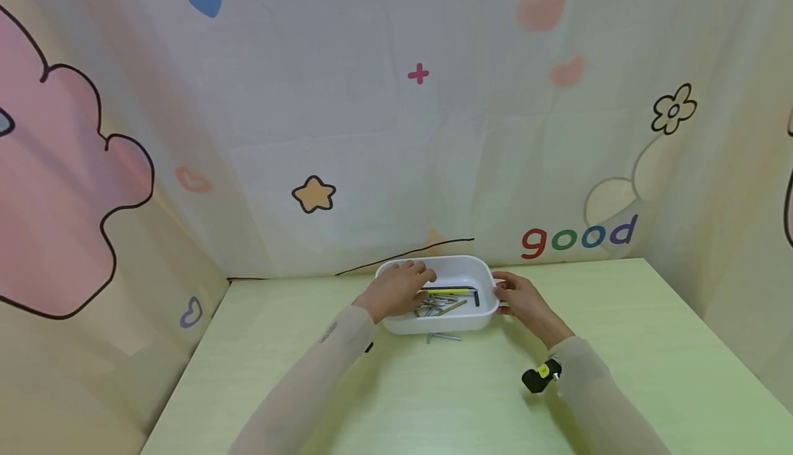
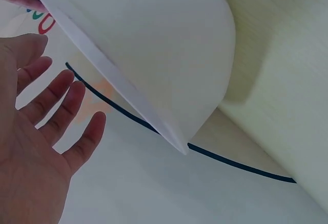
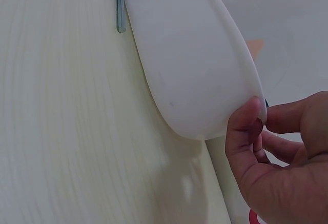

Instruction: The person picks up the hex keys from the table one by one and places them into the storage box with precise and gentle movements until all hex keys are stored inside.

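A white plastic tray (image 1: 427, 324) stands at the back of the table. Inside it lie several metal hex keys (image 1: 455, 308), a yellow stick-like piece (image 1: 452, 291) and a small black piece (image 1: 476, 298). My left hand (image 1: 399, 290) reaches over the tray's left end, its loosely bent fingers spread apart above the rim. In the left wrist view, nothing shows between the fingers of that left hand (image 2: 46, 126). At the other end, my right hand (image 1: 523, 301) pinches the tray's rim; the right wrist view shows the thumb (image 3: 243, 131) against the outer wall.
A single silver hex key (image 1: 444, 336) lies on the table just in front of the tray. Behind the tray, a printed curtain (image 1: 372, 124) hangs along the table's back edge (image 1: 576, 263). Curtains flank the pale wooden tabletop (image 1: 669, 365) on both sides.
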Motion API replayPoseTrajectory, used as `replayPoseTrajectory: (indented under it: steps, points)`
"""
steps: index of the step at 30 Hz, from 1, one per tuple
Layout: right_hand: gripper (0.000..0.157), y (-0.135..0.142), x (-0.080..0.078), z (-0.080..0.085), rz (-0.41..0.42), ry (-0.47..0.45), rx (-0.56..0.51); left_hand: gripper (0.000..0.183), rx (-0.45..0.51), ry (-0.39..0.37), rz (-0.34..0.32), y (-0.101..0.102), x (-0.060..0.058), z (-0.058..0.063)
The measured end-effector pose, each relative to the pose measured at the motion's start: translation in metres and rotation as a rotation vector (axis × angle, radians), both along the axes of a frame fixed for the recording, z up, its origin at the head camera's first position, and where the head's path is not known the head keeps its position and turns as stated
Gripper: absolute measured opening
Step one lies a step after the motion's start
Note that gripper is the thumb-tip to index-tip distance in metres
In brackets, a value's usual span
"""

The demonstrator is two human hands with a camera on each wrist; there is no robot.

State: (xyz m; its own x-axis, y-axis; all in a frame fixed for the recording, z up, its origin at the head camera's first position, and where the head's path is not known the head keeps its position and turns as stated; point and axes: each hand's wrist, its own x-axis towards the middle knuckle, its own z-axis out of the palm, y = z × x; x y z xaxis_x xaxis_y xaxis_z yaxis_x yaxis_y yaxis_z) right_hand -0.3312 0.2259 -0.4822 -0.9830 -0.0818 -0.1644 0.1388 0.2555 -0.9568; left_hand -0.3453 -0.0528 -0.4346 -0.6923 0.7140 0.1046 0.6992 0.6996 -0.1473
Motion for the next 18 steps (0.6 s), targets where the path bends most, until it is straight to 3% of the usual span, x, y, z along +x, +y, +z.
replayPoseTrajectory:
  steps: [9, 18]
  points:
    - [0.046, -0.002, 0.003, 0.004, -0.003, 0.007, -0.009, 0.034, 0.019, 0.03, 0.004, -0.005, 0.016, 0.002]
    - [0.046, -0.002, 0.001, 0.001, -0.011, 0.012, 0.01, 0.03, 0.042, 0.126, -0.056, -0.004, 0.036, 0.0]
